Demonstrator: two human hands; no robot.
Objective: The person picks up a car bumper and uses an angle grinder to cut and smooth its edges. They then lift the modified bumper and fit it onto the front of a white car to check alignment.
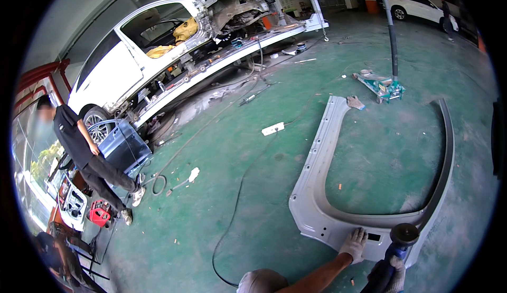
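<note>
Gray car body panel (pixel 330 216) on green floor (pixel 280 187), right side of frame. Left hand (pixel 355 246) flat on panel, fingers extended, close together. Right hand (pixel 397 275), lower right, fingers wrapped around blue power tool (pixel 393 252).

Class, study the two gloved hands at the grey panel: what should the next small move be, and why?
Probably, slide the left hand a little farther along the grey panel, away from the blue power tool. That gloved hand rests on the panel quite near the tool's round head, while the right hand grips its body, so more clearance seems wise.
</note>
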